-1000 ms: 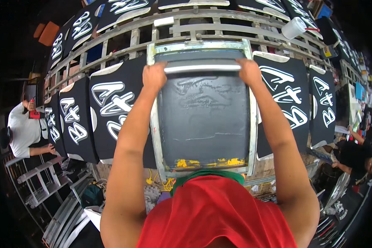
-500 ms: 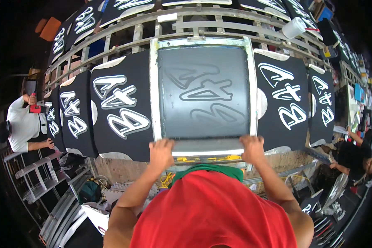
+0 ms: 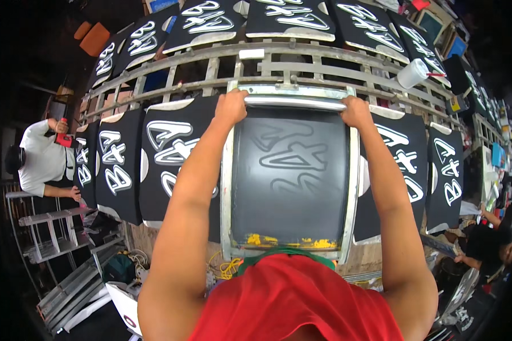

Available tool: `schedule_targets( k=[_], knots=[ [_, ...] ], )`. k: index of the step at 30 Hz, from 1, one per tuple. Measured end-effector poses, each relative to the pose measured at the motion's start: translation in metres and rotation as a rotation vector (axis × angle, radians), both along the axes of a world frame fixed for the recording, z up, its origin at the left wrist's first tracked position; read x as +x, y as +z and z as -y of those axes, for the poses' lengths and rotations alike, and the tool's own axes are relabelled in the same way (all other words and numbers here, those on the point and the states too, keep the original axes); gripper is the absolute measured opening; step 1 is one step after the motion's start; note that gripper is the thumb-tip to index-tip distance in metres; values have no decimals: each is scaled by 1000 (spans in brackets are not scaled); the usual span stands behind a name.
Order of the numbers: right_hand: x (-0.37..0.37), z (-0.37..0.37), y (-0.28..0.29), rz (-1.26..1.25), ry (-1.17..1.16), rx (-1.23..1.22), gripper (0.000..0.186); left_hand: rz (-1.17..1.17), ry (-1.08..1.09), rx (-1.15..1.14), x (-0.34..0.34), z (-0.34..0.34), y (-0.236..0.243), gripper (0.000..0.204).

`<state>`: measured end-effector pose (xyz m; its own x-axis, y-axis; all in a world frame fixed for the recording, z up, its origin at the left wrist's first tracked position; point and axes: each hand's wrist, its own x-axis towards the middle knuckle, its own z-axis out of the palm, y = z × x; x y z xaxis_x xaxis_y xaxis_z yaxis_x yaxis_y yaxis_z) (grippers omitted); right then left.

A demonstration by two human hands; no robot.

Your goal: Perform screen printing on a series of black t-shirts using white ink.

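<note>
I wear a loose red top [image 3: 293, 301], creased in soft folds, with green cloth [image 3: 288, 250] showing past its front edge; my rounded arms [image 3: 179, 227] are bare, as are my fingers [image 3: 240, 96].

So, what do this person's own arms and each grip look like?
All human, nothing mechanical: the left grip and right grip wear no gloves, and no watch or band shows at either wrist. The left arm and right arm are bare, without sleeves or cables in view. Between them shows a red top.
</note>
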<state>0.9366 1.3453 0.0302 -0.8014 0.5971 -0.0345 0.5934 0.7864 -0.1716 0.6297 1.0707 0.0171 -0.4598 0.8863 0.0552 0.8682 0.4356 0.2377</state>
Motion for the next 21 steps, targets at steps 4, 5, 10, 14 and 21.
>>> schedule_targets(
  k=[4, 5, 10, 14, 21],
  knots=[
    [5, 7, -25, 64, -32, -8, 39, 63, 73, -126, 13, -6, -11, 36],
    [3, 23, -17, 119, 17, -25, 39, 87, 32, -215, 13, 5, 3, 38],
    [-13, -21, -1, 202, -1, -63, 33, 51, -19, 14, -16, -16, -9, 38],
    [-27, -29, 5, 224, -32, -66, 38, 35, -19, 11, -19, -22, 0, 28],
    [-31, -33, 2, 234, -39, -98, 43, 75, -14, -105, -23, -29, 10, 34]
  ],
)
